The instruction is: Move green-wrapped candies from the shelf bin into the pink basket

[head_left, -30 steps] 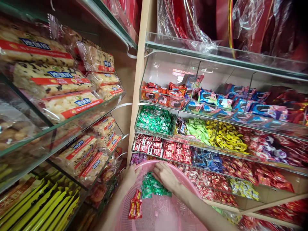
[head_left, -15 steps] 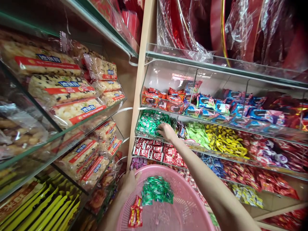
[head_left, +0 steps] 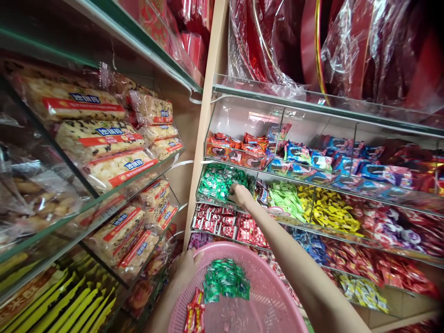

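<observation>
A pink perforated basket (head_left: 274, 286) is held at its left rim by my left hand (head_left: 185, 266). Inside it lie a pile of green-wrapped candies (head_left: 226, 280) and a few red-wrapped ones (head_left: 194, 312). My right hand (head_left: 241, 195) reaches into a glass shelf bin of green-wrapped candies (head_left: 218, 180), its curled fingers at the bin's right side among the wrappers. Whether those fingers pinch any candy is too small to tell.
Packaged rice cakes (head_left: 118, 169) fill glass shelves on the left. Right of the green bin are light green candies (head_left: 286, 199) and yellow candies (head_left: 329, 210). A glass shelf edge (head_left: 312, 104) crosses above, with red packages over it.
The view has shifted slightly, so the shelves appear a little lower. My right hand is still at the green candy bin, and my left hand still holds the basket.
</observation>
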The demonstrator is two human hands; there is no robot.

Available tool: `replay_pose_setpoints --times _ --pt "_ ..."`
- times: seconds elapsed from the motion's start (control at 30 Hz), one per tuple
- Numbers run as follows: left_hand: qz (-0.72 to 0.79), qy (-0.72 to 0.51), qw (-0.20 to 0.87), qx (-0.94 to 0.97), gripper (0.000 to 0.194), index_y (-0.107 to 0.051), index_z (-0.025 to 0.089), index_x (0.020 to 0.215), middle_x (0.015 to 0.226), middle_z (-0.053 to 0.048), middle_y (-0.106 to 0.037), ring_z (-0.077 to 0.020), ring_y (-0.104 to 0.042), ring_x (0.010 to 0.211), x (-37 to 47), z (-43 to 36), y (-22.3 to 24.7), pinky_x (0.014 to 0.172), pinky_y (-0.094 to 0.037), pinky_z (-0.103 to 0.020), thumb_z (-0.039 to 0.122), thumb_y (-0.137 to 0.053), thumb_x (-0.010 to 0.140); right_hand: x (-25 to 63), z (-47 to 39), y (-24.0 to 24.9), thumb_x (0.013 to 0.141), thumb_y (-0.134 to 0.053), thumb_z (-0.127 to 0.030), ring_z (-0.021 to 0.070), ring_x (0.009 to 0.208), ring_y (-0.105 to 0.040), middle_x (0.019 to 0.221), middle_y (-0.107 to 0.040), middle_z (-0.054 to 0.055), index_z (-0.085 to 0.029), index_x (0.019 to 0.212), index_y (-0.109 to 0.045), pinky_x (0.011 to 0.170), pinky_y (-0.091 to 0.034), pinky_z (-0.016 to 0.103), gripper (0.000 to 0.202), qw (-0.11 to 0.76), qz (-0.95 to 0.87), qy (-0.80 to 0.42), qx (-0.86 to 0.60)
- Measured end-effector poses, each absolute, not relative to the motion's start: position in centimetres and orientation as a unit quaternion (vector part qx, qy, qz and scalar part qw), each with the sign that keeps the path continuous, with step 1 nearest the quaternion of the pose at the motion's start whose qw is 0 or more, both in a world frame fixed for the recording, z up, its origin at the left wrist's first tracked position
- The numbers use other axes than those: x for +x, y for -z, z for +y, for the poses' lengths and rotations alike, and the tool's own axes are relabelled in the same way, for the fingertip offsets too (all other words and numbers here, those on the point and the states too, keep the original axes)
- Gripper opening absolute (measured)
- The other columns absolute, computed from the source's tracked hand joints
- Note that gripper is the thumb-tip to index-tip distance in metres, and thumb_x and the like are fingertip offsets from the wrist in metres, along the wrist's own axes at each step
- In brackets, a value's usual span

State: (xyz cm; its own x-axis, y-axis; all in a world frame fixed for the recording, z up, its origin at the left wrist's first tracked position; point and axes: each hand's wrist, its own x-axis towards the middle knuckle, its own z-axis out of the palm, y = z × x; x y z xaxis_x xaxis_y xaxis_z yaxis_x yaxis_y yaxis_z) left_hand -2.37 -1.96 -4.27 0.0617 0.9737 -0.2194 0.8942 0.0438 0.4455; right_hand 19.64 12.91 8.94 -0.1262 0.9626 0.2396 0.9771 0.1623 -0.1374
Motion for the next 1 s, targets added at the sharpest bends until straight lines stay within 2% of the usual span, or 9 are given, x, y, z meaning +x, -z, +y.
replay_pose_setpoints --times 0.1,0.3,0.43,0.6,0.7,0.83,1.0 --pt "0.681 -0.08 0.242 0.686 0.045 -0.066 0.02 0.112 0.108 -0.012 -0.072 -0.0242 -0.067 0.1 -2.3 -2.0 3.8 0.076 -0.044 -0.028 0.046 -0.034 0.093 19.9 13.0 -8.8 0.077 -0.065 -0.016 0.0188 0.083 -0.062 0.089 -0.069 0.007 -0.017 0.098 -0.066 0.066 -0.039 0.024 0.021 0.144 -0.746 0.013 -0.65" --pt "0.681 -0.077 0.238 0.688 0.046 -0.064 0.02 0.115 0.11 -0.013 -0.071 -0.0261 -0.066 0.105 -2.3 -2.0 3.9 0.079 -0.044 -0.031 0.046 -0.032 0.094 19.7 13.1 -8.6 0.074 -0.071 -0.019 0.0181 0.084 -0.061 0.088 -0.068 0.006 -0.018 0.082 -0.068 0.069 -0.039 0.024 0.008 0.168 -0.744 -0.008 -0.647" --pt "0.68 -0.083 0.238 0.688 0.045 -0.065 0.019 0.112 0.111 -0.013 -0.071 -0.0258 -0.066 0.104 -2.5 -2.0 4.0 0.08 -0.044 -0.031 0.044 -0.032 0.094 19.7 13.2 -8.5 0.07 -0.071 -0.015 0.0181 0.083 -0.06 0.088 -0.067 0.006 -0.018 0.079 -0.065 0.07 -0.04 0.025 0.011 0.209 -0.727 -0.027 -0.654" --pt "0.682 -0.075 0.237 0.688 0.043 -0.066 0.02 0.109 0.11 -0.012 -0.071 -0.0248 -0.066 0.105 -2.6 -2.1 3.8 0.081 -0.044 -0.03 0.043 -0.033 0.094 20.1 13.4 -8.7 0.07 -0.065 -0.011 0.0153 0.074 -0.059 0.076 -0.065 0.002 -0.018 0.081 -0.063 0.068 -0.041 0.024 0.013 0.287 -0.702 -0.071 -0.648" --pt "0.682 -0.072 0.241 0.687 0.044 -0.066 0.019 0.11 0.111 -0.014 -0.071 -0.0269 -0.065 0.108 -2.7 -2.1 3.7 0.082 -0.045 -0.032 0.042 -0.032 0.095 20.1 13.5 -8.9 0.072 -0.068 -0.021 0.0132 0.069 -0.057 0.074 -0.064 0.001 -0.017 0.079 -0.061 0.065 -0.043 0.023 0.011 0.34 -0.681 -0.109 -0.639" --pt "0.681 -0.07 0.24 0.688 0.044 -0.066 0.019 0.11 0.111 -0.014 -0.071 -0.0279 -0.065 0.106 -2.6 -2.2 3.6 0.082 -0.045 -0.033 0.043 -0.032 0.094 19.5 13.5 -9.0 0.069 -0.074 -0.04 0.0109 0.054 -0.051 0.061 -0.059 -0.001 -0.017 0.069 -0.057 0.05 -0.041 0.022 0.028 0.371 -0.654 -0.179 -0.635" --pt "0.681 -0.082 0.238 0.687 0.044 -0.066 0.019 0.112 0.112 -0.013 -0.071 -0.0263 -0.065 0.106 -2.5 -2.2 3.7 0.082 -0.044 -0.032 0.043 -0.033 0.094 18.2 13.4 -8.6 0.065 -0.078 -0.04 0.0099 0.05 -0.049 0.054 -0.056 -0.003 -0.018 0.061 -0.056 0.047 -0.039 0.022 0.031 0.362 -0.639 -0.221 -0.642"
